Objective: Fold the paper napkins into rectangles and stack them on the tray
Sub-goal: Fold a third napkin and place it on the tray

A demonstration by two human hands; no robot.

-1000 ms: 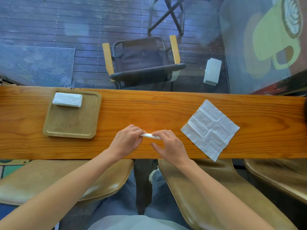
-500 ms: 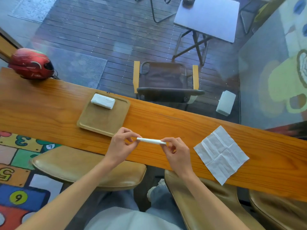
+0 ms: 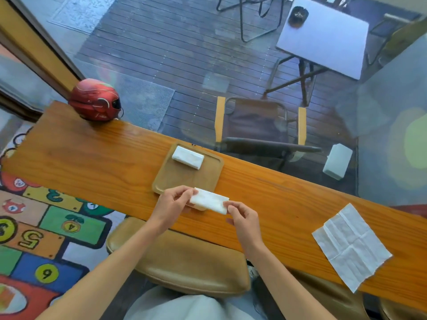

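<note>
Folded napkin point(image 3: 209, 201) pinched at both ends, left hand point(image 3: 172, 205) and right hand point(image 3: 245, 221), over near edge of tray point(image 3: 166, 181) | stacked napkin point(image 3: 188, 157) on tray's far corner | unfolded napkin point(image 3: 351, 244) flat on counter point(image 3: 92, 162), well right

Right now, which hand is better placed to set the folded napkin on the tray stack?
Left. The left hand pinches the folded napkin at the tray edge; the right hand holds the far end.
</note>
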